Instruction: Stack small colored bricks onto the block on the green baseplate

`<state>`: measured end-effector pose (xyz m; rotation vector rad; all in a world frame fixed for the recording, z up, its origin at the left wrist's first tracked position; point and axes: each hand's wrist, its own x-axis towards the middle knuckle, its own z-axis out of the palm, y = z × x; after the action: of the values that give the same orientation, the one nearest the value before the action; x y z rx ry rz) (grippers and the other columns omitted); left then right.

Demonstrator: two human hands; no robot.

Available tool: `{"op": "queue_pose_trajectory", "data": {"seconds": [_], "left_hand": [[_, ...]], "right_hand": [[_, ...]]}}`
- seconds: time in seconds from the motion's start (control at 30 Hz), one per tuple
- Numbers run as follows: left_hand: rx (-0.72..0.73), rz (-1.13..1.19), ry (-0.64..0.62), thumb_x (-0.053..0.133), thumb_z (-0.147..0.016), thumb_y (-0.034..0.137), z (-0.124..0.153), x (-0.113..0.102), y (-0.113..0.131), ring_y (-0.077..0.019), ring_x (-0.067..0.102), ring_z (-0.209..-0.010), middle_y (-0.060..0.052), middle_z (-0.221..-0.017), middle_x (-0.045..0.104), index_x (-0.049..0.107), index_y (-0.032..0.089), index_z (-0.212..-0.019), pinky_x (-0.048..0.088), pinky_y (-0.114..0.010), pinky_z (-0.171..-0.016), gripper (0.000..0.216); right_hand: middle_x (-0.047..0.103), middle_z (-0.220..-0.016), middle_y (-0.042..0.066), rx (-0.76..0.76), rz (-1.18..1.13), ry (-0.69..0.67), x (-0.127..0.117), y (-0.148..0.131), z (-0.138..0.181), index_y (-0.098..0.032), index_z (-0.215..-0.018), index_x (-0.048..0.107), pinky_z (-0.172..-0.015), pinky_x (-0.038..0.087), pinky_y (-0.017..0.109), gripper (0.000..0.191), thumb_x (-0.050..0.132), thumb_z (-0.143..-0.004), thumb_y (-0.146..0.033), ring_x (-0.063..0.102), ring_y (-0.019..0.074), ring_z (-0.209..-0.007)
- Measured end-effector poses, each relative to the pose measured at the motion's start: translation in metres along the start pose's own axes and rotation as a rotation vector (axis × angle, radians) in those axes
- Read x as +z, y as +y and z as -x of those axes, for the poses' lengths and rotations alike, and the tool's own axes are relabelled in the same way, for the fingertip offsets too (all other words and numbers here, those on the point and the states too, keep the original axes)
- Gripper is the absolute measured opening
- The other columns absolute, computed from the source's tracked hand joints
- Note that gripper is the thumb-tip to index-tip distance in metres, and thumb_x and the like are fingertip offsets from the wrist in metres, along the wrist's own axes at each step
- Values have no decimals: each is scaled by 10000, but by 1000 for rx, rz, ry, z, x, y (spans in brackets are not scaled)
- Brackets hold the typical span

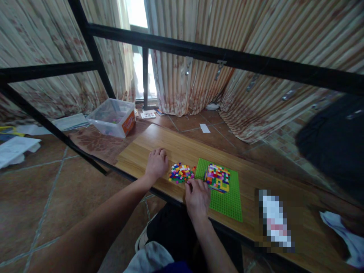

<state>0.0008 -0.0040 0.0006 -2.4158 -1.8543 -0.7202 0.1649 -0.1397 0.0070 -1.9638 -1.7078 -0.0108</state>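
Observation:
My left hand (pixel 157 163) rests on the wooden board, left of a pile of small multicoloured toy bricks (pixel 180 172). Its fingers are loosely bent against the wood, with nothing visible in them. At the near right side of the pile, my right hand (pixel 198 197) has its thumb and forefinger together on a tiny pink toy brick (pixel 188 182). Beside that hand lies a green studded baseplate (pixel 227 206), partly covered by the fingers. A block built of many coloured bricks (pixel 218 177) stands on the baseplate.
A clear plastic box (pixel 109 117) with an orange label stands on the floor beyond the board's left end. Black metal bars (pixel 199 47) cross in front of the curtains. A blurred-out pale object (pixel 274 220) and a crumpled white item (pixel 344 237) lie to the right.

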Motion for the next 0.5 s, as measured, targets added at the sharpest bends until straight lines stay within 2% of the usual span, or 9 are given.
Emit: {"op": "queue_pose_trajectory", "data": {"seconds": [0.17, 0.33, 0.5], "left_hand": [[5, -13, 9, 450, -902, 227, -1, 0, 0, -273, 549, -1105, -112, -1170, 631, 606, 160, -1072, 417, -412, -973, 241], [8, -7, 14, 443, -902, 223, -1, 0, 0, -270, 550, -1101, -118, -1156, 633, 610, 164, -1045, 417, -414, -967, 228], [16, -9, 21, 447, -897, 223, -1, -1, 0, -269, 554, -1087, -116, -1145, 636, 605, 165, -1044, 419, -413, -963, 224]], "right_hand": [[662, -877, 49, 4, 42, -8, 1, -4, 0, -217, -861, 678, -756, 317, 332, 96, 593, -905, -216, 513, 228, -868], [663, -857, 45, -42, 2, 6, 4, -2, 1, -217, -848, 668, -769, 323, 333, 129, 563, -922, -206, 520, 223, -858], [672, -889, 53, -94, -78, 39, 9, 3, 6, -210, -959, 683, -767, 339, 330, 167, 517, -945, -203, 527, 225, -874]]}}
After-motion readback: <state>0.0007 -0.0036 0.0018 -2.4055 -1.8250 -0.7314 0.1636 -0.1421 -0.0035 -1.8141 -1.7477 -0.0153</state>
